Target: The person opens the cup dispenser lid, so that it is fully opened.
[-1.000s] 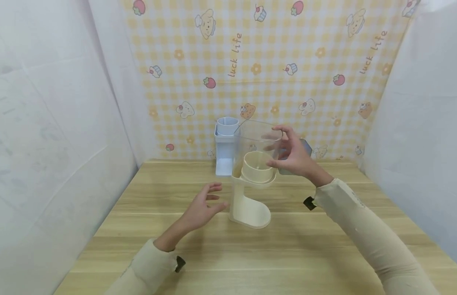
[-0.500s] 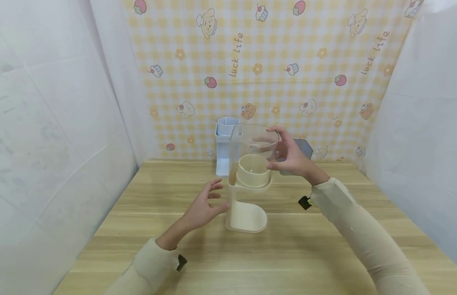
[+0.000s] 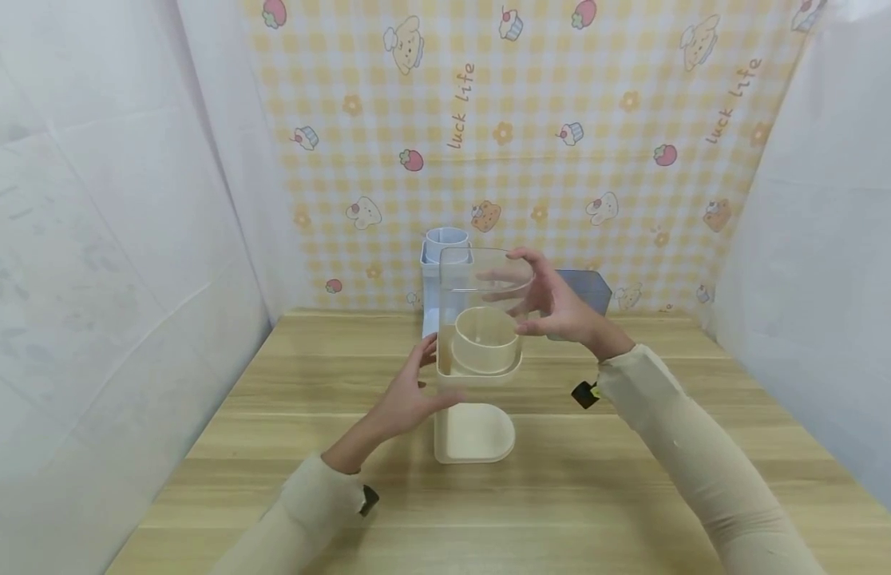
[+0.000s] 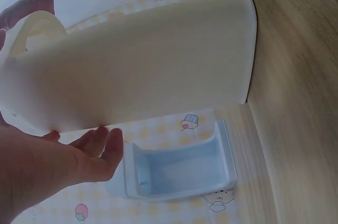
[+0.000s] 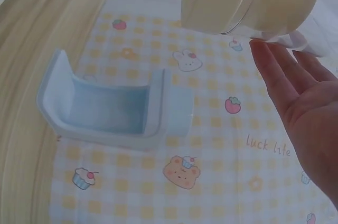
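Observation:
A cream stand (image 3: 480, 435) with a rounded base stands upright on the table. Its upper holder has a cream ring (image 3: 485, 357) inside a tall clear container (image 3: 474, 271). My right hand (image 3: 560, 307) holds the clear container near its upper right, thumb in front and fingers behind. My left hand (image 3: 405, 403) is at the stand's left side, thumb across its front. In the left wrist view, its fingertips (image 4: 100, 133) meet the edge of the stand's broad wall; how firmly I cannot tell.
A pale blue stand (image 3: 433, 295) of similar shape is behind, by the checked cloth backdrop (image 3: 503, 184). A grey-blue panel (image 3: 585, 295) is partly hidden behind the right hand. White cloth walls (image 3: 115, 239) flank the wooden table (image 3: 309, 399).
The cream stand with its clear container has turned and shifted slightly left and nearer. The right hand has moved left with it. The left hand has moved right to the stand's side.

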